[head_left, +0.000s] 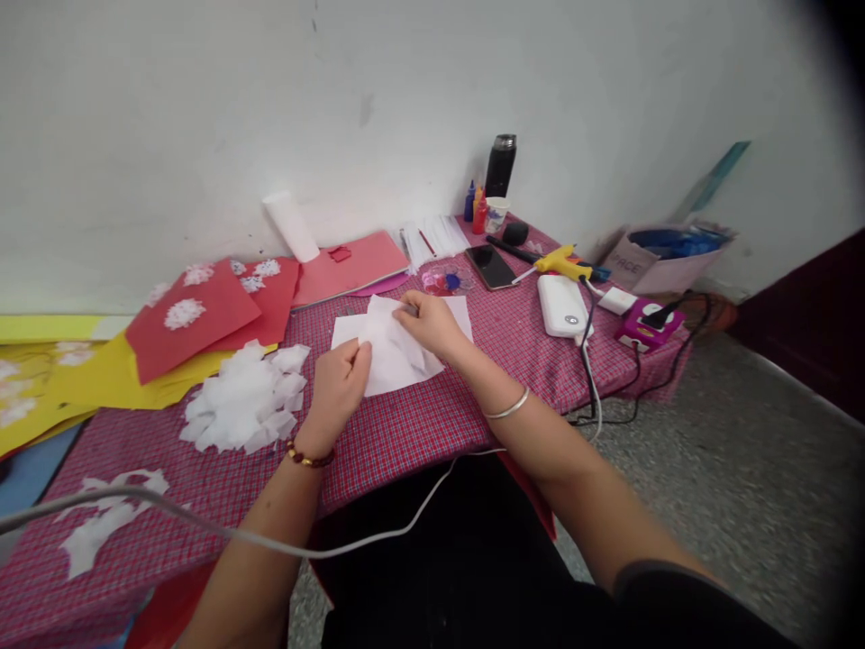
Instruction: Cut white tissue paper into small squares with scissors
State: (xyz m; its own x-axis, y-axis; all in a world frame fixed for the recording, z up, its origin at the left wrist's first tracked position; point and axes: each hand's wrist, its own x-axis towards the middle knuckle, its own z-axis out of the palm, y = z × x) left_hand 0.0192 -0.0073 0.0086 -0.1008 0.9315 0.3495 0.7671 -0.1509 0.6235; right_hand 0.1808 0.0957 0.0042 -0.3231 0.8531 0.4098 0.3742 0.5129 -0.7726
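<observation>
A sheet of thin white paper point(388, 338) is pinched between my two hands above another white sheet point(459, 311) lying on the table. My left hand point(342, 383) is closed on the paper's left side, thumb on top. My right hand point(431, 324) grips its upper right part with bent fingers, and the paper creases below it. Left of my left hand lies a heap of white paper pieces point(243, 401). Just beyond my right hand sits a clear palette point(442, 279) with pink and blue paint.
Red cards point(223, 324) with white paper flowers lie on yellow sheets at left. Farther right are a phone point(490, 266), a yellow glue gun point(560, 261), a white power bank point(563, 306) and a purple socket box point(645, 326). A white cable point(378, 541) crosses before me.
</observation>
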